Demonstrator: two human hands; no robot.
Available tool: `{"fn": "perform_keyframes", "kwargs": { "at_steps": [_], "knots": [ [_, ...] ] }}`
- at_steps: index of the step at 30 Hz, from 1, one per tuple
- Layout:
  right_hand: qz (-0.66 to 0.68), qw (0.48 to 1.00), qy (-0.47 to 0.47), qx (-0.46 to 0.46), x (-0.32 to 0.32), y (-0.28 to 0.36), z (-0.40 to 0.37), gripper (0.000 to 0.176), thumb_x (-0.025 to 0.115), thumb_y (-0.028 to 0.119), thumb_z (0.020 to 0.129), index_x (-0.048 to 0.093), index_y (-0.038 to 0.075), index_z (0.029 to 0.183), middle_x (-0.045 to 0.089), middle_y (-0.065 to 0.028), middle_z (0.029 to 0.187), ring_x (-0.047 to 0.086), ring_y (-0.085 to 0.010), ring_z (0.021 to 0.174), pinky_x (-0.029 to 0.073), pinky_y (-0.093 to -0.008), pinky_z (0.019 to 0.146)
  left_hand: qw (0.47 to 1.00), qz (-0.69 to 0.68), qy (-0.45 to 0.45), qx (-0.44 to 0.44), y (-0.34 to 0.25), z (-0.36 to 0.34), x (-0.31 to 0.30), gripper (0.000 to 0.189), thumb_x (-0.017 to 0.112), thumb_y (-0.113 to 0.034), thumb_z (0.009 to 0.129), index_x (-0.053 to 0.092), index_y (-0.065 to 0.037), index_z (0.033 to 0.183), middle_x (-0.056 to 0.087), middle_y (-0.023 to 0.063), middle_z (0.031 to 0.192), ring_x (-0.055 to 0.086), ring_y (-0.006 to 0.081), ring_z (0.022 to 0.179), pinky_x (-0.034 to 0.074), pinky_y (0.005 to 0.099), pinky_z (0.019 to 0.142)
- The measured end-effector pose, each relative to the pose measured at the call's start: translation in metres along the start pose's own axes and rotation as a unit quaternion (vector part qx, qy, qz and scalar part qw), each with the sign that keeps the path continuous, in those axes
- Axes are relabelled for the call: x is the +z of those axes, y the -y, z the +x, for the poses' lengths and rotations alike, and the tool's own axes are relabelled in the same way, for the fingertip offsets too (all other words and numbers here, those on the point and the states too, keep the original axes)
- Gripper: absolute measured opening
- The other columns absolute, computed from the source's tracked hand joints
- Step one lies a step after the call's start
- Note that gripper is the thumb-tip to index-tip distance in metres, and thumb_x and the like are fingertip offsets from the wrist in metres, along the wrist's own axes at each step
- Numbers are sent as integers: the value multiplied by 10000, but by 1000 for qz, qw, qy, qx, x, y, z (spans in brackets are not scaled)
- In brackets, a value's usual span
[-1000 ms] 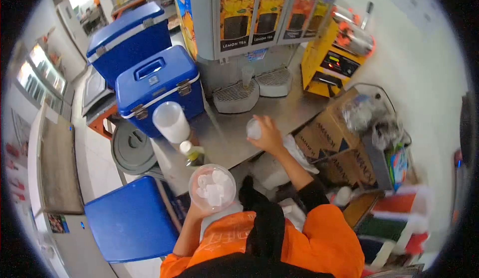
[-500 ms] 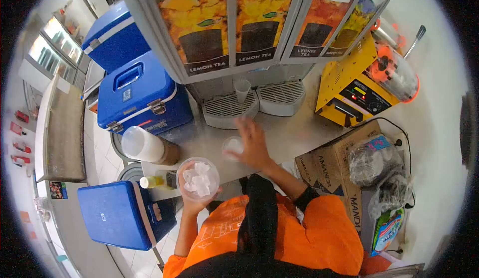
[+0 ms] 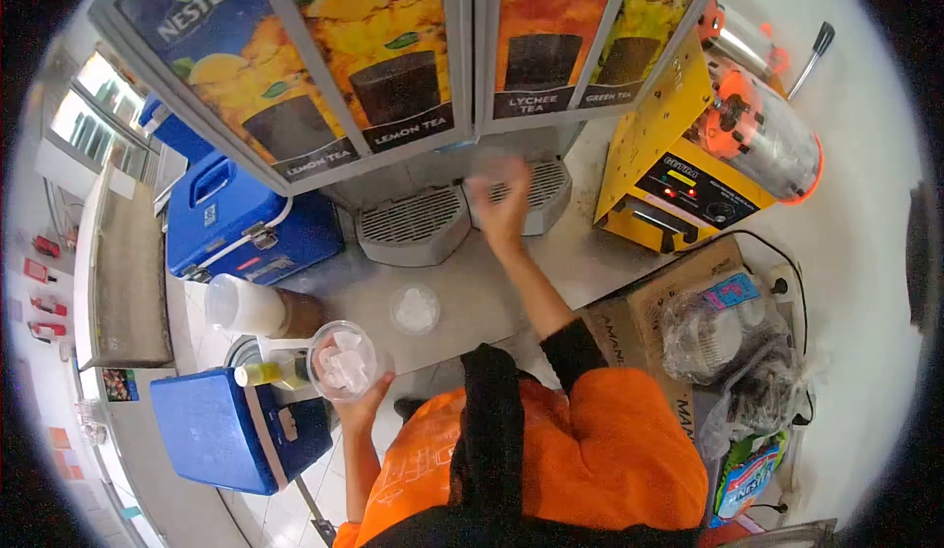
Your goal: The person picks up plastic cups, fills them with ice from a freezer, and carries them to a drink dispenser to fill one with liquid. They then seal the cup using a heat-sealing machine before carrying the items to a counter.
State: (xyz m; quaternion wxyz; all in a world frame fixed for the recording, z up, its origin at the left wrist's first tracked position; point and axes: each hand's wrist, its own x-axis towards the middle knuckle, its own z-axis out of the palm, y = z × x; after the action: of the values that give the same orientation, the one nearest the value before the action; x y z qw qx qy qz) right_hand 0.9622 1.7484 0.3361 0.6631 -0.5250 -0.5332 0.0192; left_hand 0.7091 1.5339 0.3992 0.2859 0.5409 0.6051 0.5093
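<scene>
My left hand [image 3: 361, 405] is closed round a clear plastic cup [image 3: 343, 359] with large ice chunks in it. This cup is held at the front left of the counter. My right hand [image 3: 500, 199] reaches forward to the drink dispenser, over its right drip tray [image 3: 551, 199]. Motion smears its fingers, which seem curled around a small see-through cup [image 3: 509, 172]. A second clear cup with ice [image 3: 415, 309] stands on the counter between my arms. The left drip tray [image 3: 413, 229] shows only its bare grille.
A jug of brown liquid [image 3: 300, 314] and a yellow-capped bottle [image 3: 259, 373] stand at the left. Blue cool boxes [image 3: 246, 219] lie beyond. To the right are a yellow cup-sealing machine [image 3: 654, 179], a cardboard box [image 3: 644, 302] and bagged cups [image 3: 713, 337].
My right hand has moved from over the counter cup forward to the dispenser. The small cup is gone from the left drip tray. My view has shifted to the right.
</scene>
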Motion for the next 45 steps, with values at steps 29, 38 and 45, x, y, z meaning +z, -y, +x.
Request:
{"fn": "perform_keyframes", "kwargs": {
  "at_steps": [29, 38, 45],
  "knots": [
    [-136, 987, 58, 60, -61, -79, 119, 423, 723, 120, 658, 493, -6, 990, 609, -186, 823, 624, -287, 736, 488, -346, 605, 974, -148, 172, -21, -23, 17, 110, 820, 833, -219, 538, 356, -52, 1184, 423, 75, 1142, 426, 190, 1053, 366, 316, 884],
    [-93, 995, 21, 17, -64, -69, 119, 468, 770, 203, 622, 491, -9, 931, 596, -167, 772, 593, -357, 781, 483, -375, 658, 973, -148, 175, -37, -17, 9, 111, 800, 776, -146, 543, 335, -85, 1208, 410, 64, 1129, 424, 197, 1036, 385, 337, 876],
    [-130, 991, 36, 8, -61, -79, 119, 515, 776, 199, 609, 479, 6, 983, 613, -155, 814, 606, -325, 776, 490, -367, 644, 970, -163, 170, -53, -13, 3, 110, 808, 814, -153, 554, 347, -47, 1205, 446, 83, 1132, 440, 191, 1051, 375, 322, 889]
  ]
}}
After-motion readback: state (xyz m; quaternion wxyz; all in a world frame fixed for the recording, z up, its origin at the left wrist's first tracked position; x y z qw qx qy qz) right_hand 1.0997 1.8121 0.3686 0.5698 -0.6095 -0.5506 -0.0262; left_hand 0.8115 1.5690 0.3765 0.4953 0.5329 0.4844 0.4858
